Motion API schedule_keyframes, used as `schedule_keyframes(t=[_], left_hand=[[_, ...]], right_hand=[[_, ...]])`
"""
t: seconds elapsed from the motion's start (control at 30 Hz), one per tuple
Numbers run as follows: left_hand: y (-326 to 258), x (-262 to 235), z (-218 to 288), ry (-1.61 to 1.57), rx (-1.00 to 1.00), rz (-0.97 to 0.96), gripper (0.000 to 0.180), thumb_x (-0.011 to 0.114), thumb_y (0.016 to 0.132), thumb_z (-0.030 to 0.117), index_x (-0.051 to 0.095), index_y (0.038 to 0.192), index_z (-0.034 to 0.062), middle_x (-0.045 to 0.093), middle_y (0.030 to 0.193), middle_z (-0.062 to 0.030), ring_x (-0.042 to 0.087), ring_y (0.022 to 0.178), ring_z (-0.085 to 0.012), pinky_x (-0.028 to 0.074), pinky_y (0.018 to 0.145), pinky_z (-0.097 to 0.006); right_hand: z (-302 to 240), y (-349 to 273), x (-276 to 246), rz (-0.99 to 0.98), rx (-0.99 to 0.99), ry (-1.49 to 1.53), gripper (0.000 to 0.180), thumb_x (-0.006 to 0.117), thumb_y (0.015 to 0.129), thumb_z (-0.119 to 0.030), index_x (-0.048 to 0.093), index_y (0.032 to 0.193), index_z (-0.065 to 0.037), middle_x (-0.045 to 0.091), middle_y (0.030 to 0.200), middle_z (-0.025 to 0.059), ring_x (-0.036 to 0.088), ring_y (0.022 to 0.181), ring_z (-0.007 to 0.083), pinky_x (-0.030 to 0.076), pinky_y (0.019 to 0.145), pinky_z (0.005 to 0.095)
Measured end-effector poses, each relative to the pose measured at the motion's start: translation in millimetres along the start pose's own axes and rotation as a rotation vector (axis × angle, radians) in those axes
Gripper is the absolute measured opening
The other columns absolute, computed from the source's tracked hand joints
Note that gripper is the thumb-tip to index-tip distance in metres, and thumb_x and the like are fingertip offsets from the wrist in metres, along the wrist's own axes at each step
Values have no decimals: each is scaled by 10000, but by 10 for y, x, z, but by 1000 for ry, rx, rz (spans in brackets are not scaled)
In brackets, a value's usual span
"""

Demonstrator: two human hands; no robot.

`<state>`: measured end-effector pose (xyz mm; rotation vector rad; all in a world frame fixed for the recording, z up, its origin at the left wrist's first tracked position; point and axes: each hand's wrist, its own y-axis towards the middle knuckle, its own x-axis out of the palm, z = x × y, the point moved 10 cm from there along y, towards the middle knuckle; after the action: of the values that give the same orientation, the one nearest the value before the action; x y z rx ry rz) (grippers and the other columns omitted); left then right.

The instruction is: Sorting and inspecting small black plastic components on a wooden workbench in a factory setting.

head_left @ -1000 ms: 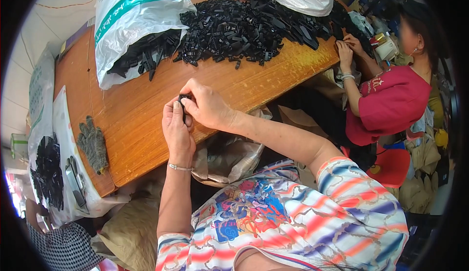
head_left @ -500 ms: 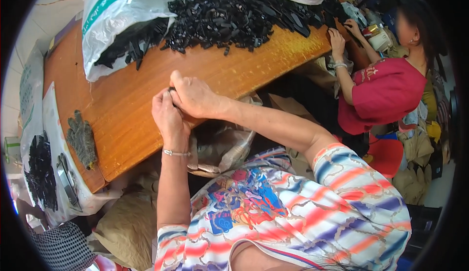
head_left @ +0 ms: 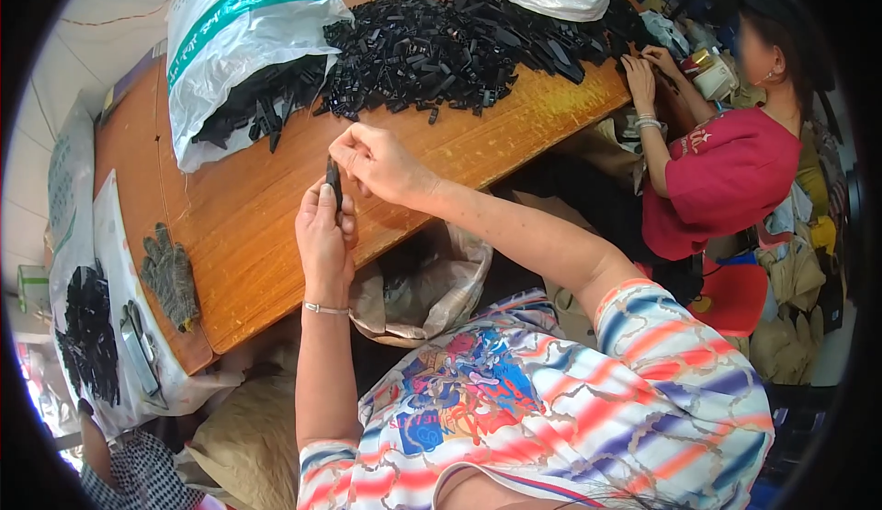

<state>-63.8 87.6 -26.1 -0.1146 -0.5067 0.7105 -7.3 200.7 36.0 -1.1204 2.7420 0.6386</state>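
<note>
My left hand [head_left: 325, 239] is closed round a slim black plastic piece [head_left: 333, 186], which stands roughly upright with its upper part showing above the thumb. At its top end, the bent fingers of my right hand [head_left: 384, 163] pinch; whether a second small part is between them is hidden. Both hands are over the near edge of the wooden table [head_left: 266, 225]. Beyond them, a large heap of small black plastic pieces [head_left: 413, 55] covers the table's far side. More black pieces spill from the mouth of a white woven bag [head_left: 243, 28] with a green band.
A grey knit glove [head_left: 170, 280] lies at the table's left end, beside long black pieces [head_left: 87, 335] on white sheeting. Below my hands hangs an open sack [head_left: 423, 299]. On the right a co-worker in a red shirt [head_left: 726, 175] reaches to the heap. Another person's checkered sleeve [head_left: 142, 473] shows lower left.
My hands were pressed together with the black piece mostly covered. The right hand has shifted up toward its top end, and more of the piece now shows above my left hand.
</note>
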Motion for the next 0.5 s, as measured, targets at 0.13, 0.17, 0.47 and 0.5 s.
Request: schedule_keyframes(t=[0.13, 0.17, 0.47, 0.5], left_hand=[[-7, -21, 40, -106, 24, -21, 193, 460, 990, 205, 502, 1132, 81, 524, 701, -4, 381, 471, -29, 290, 395, -164], [-11, 9, 30, -132, 13, -46, 189, 461, 990, 204, 494, 1131, 82, 521, 700, -4, 378, 468, -30, 286, 394, -164], [-225, 129, -268, -227, -73, -93, 172, 435, 998, 201, 455, 1115, 75, 497, 693, -9, 346, 464, -42, 258, 398, -177], [-296, 129, -262, -214, -63, -97, 167, 428, 1000, 198, 455, 1108, 73, 492, 691, -8, 344, 466, -42, 257, 400, -177]], right_hand=[[347, -116, 153, -144, 576, 534, 168, 618, 904, -210, 584, 951, -52, 559, 704, 9, 459, 480, 51, 322, 393, 200], [388, -152, 210, -216, 639, 570, 182, 633, 895, -221, 581, 947, -55, 556, 695, 6, 458, 478, 54, 323, 394, 202], [508, -471, 357, -260, 654, 638, 199, 671, 860, -163, 536, 875, -18, 540, 606, 28, 475, 457, 80, 328, 361, 232], [423, -520, 343, -301, 668, 578, 195, 671, 860, -164, 537, 874, -23, 562, 623, 32, 503, 475, 76, 348, 375, 222]])
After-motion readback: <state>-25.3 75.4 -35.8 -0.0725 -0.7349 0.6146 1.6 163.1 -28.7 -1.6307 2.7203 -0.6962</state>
